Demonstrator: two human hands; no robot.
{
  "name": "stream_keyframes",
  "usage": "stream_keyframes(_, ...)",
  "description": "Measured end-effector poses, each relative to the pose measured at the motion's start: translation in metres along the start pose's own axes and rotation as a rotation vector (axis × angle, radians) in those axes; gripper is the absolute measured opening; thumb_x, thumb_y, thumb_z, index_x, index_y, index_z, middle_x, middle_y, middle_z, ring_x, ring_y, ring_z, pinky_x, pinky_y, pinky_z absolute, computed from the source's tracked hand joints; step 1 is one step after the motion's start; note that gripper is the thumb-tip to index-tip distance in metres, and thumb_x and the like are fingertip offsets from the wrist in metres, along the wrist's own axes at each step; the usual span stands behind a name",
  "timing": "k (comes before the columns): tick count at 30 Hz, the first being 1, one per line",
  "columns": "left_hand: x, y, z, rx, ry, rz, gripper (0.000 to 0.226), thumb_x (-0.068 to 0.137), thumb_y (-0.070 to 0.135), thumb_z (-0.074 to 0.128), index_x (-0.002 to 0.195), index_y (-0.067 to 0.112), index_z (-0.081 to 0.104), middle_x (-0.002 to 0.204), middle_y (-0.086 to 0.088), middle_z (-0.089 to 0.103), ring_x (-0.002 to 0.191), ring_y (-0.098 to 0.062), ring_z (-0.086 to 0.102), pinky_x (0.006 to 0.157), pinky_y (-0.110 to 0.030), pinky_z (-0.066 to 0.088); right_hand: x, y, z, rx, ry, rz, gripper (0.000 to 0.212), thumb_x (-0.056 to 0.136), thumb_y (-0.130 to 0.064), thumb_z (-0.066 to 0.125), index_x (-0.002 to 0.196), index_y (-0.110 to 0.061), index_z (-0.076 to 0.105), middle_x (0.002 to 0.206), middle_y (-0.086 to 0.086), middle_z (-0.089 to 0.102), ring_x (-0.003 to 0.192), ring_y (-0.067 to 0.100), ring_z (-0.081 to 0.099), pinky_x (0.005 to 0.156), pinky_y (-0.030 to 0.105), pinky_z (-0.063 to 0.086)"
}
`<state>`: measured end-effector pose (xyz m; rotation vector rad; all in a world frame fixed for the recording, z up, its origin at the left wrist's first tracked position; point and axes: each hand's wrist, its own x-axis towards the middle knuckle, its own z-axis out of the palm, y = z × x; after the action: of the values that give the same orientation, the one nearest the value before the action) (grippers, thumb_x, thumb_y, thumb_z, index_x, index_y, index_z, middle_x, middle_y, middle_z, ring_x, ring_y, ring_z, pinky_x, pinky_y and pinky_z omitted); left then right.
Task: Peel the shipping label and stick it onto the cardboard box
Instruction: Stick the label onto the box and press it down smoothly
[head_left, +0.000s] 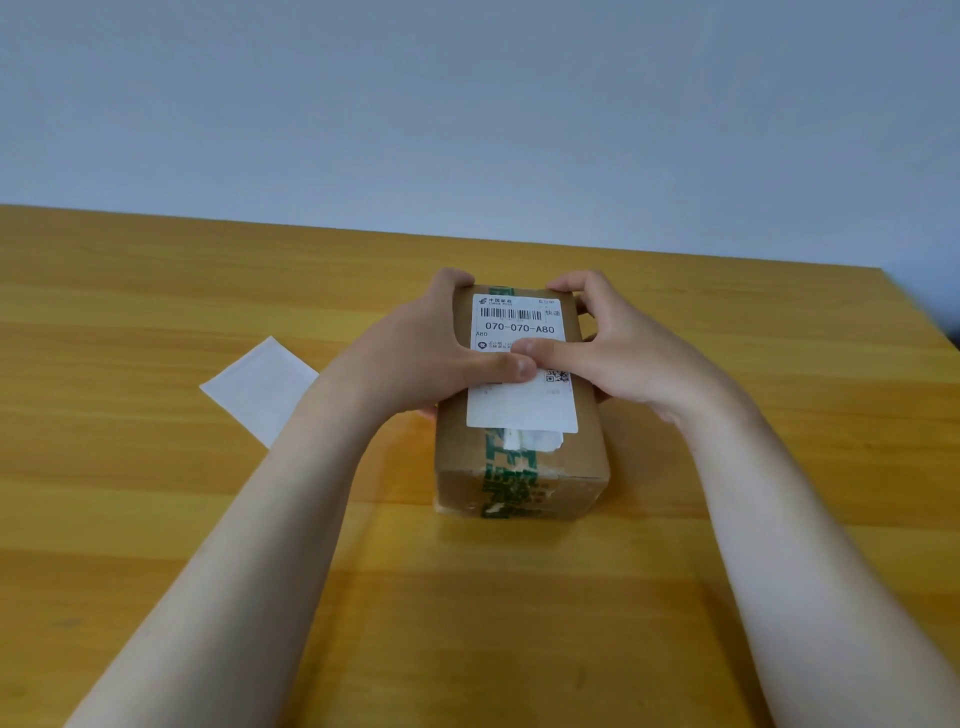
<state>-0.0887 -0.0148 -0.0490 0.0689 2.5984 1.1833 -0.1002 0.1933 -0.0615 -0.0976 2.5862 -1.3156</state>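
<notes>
A brown cardboard box with green printed tape stands on the wooden table, long side pointing away from me. The white shipping label with a barcode and "070-070-A80" lies flat on the box's top. My left hand wraps the box's left side, its fingertips curled over the far left corner and its thumb pressed on the label's middle. My right hand wraps the right side in the same way, thumb on the label, tip to tip with the left thumb. The thumbs hide part of the label's print.
A white backing sheet lies flat on the table to the left of the box, partly behind my left forearm. The table's far edge meets a plain wall, and its right corner shows at the upper right.
</notes>
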Motion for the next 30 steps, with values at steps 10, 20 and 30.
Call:
stream_keyframes(10, 0.0, -0.002, -0.003, -0.045, 0.047, -0.049, 0.068, 0.076, 0.053, 0.084, 0.124, 0.031, 0.041, 0.103, 0.002, 0.069, 0.078, -0.019, 0.076, 0.055, -0.046, 0.065, 0.002, -0.003, 0.009, 0.048, 0.091, 0.025, 0.058, 0.082, -0.056, 0.082, 0.125, -0.03, 0.051, 0.109, -0.011, 0.063, 0.082, 0.006, 0.073, 0.056, 0.029, 0.053)
stream_keyframes(20, 0.009, -0.009, 0.002, -0.081, 0.209, -0.016, 0.04, 0.089, 0.054, 0.07, 0.112, 0.028, 0.05, 0.098, 0.0, 0.071, 0.074, -0.027, 0.076, 0.052, -0.05, 0.063, 0.008, 0.002, 0.012, 0.081, 0.119, 0.016, 0.044, 0.09, -0.056, 0.074, 0.119, -0.028, 0.056, 0.105, -0.007, 0.063, 0.086, 0.015, 0.073, 0.051, 0.032, 0.053)
stream_keyframes(30, 0.014, -0.011, 0.003, -0.19, 0.282, 0.041, 0.013, 0.099, 0.034, 0.062, 0.093, 0.022, 0.063, 0.096, 0.001, 0.07, 0.081, -0.02, 0.069, 0.039, -0.027, 0.051, 0.014, 0.004, 0.013, 0.059, 0.219, -0.05, 0.018, 0.106, -0.037, 0.056, 0.095, -0.024, 0.063, 0.094, 0.001, 0.069, 0.081, 0.029, 0.067, 0.068, 0.048, 0.059)
